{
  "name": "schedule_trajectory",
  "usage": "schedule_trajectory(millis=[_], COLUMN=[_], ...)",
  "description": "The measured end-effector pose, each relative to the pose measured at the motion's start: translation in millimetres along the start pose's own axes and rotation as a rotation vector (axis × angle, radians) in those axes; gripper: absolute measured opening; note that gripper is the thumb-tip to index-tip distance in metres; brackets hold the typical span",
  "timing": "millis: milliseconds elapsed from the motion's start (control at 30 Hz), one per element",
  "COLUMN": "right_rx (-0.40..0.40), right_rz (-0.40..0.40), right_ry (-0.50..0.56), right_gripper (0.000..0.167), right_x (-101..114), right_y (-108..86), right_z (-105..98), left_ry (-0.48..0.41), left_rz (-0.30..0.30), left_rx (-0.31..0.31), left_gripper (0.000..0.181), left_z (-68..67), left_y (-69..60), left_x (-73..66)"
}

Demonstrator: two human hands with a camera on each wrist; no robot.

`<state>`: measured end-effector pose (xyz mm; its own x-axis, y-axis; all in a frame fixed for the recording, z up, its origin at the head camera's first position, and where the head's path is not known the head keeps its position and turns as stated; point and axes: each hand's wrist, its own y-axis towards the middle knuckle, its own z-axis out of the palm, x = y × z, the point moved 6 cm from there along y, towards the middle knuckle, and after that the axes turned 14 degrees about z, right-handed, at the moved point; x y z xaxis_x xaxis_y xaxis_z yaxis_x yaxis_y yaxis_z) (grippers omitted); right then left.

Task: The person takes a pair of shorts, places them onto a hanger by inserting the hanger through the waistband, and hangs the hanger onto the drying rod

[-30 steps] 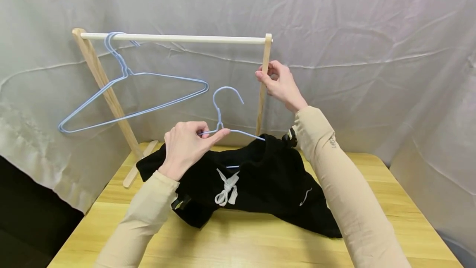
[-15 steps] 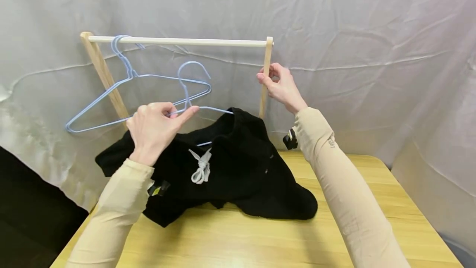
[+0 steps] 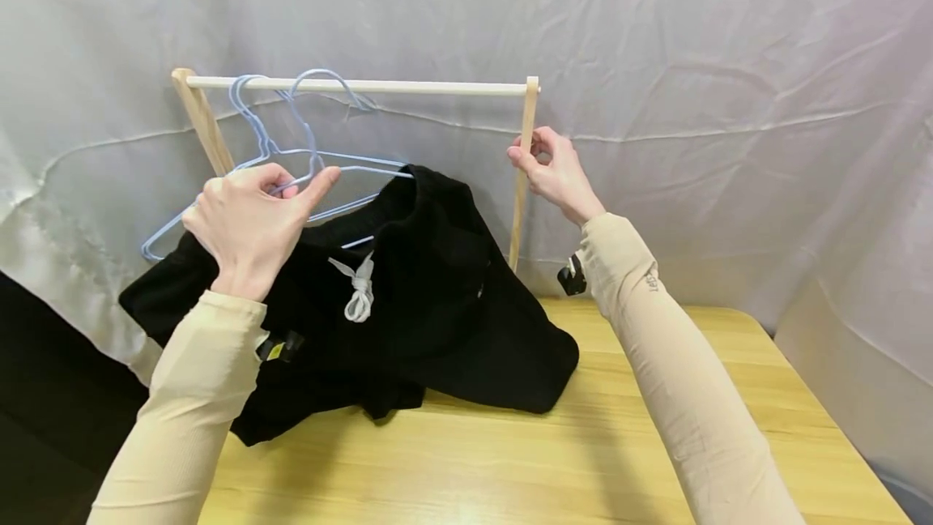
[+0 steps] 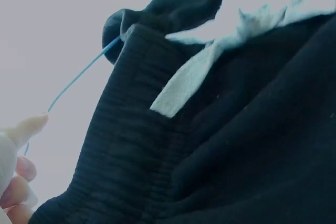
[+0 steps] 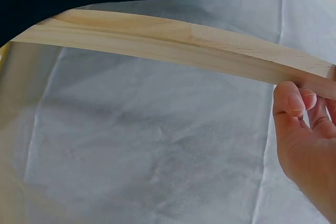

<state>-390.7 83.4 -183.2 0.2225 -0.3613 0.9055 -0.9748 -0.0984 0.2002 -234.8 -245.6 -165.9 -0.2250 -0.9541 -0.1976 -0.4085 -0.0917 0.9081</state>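
My left hand [image 3: 251, 221] pinches the shoulder wire of a light blue wire hanger [image 3: 375, 171] close to its neck. Black shorts [image 3: 437, 298] hang on that hanger, their elastic waist and white drawstring bow [image 3: 359, 286] facing me. The hanger's hook overlaps the white rod [image 3: 437, 88] of a small clothes rack; whether it touches the rod I cannot tell. On the right, thumb and fingers of my right hand [image 3: 557, 172] grip the rack's wooden upright [image 3: 521, 209]. The right wrist view also has this hand [image 5: 310, 135] at the upright.
Other light blue hangers [image 3: 251, 116] hang on the rod's left part, partly behind the shorts and left hand. The rack's left upright [image 3: 204, 124] is mostly hidden. Below is a wooden table [image 3: 481, 468]; a grey cloth [image 3: 656, 39] covers the wall behind.
My left hand has moved left and up with the hanger and shorts, bringing the hook to the rod's height. The right hand keeps its grip on the upright.
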Motion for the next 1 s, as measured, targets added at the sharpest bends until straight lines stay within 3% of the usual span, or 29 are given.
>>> schedule_trajectory(millis=[233,633,733,900,1000], right_rx=[0.004,-0.007,-0.015,-0.019,-0.013], right_rz=[-0.006,-0.025,-0.029,-0.055,-0.059], right_ry=[0.004,0.004,-0.001,-0.033,-0.039], right_gripper=[0.024,0.024,0.024,0.027,0.029], right_x=[1,4,4,4,3], right_y=[1.4,1.5,1.5,0.9,0.9], right_z=[4,5,3,2,3], left_ry=[0.041,0.117,0.083,0.006,-0.013], left_rz=[-0.004,0.175,0.157,0.020,-0.051], left_rx=[-0.113,-0.343,-0.297,-0.099,-0.013], left_gripper=[0.070,0.070,0.071,0.071,0.069], left_z=[-9.3,-14.8,-10.0,7.9,19.7], left_y=[12.0,29.3,35.9,49.0,54.0], left_x=[3.6,-12.0,-13.2,-7.1,-4.6])
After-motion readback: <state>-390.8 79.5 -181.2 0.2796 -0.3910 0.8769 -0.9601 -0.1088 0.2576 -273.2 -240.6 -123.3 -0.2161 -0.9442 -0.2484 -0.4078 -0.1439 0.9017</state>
